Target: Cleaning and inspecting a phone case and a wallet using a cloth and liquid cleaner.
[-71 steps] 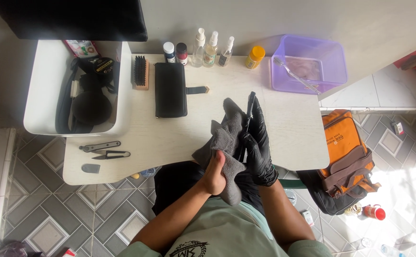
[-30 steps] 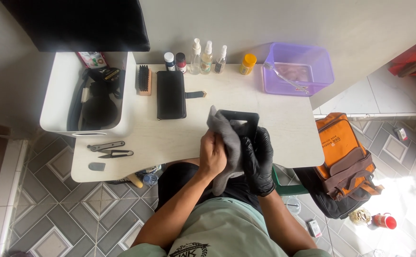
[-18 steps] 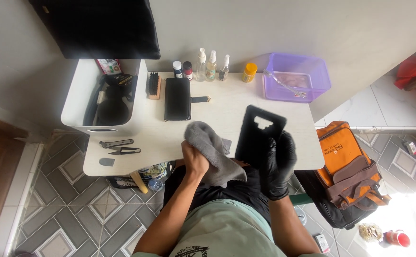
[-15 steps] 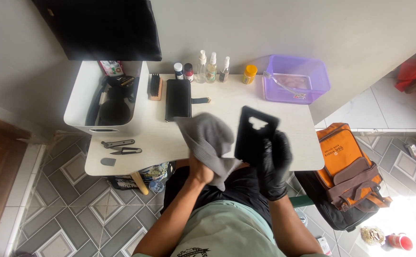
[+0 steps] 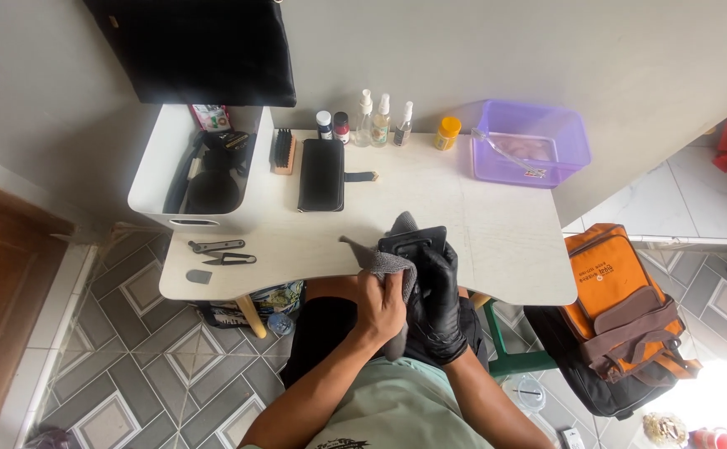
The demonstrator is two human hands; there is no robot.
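Working at the near edge of our white table (image 5: 497, 241), our gloved right hand (image 5: 437, 303) grips the black phone case (image 5: 417, 241), long axis running left-right, while our bare left hand (image 5: 380, 303) presses 1 grey cloth (image 5: 388, 264) against it.

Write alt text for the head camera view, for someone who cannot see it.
Seen from above, a person's bare left hand rubs a grey cloth over a flat black case held by the black-gloved right hand at a white table. Spray bottles, a purple tub and a white bin stand behind.
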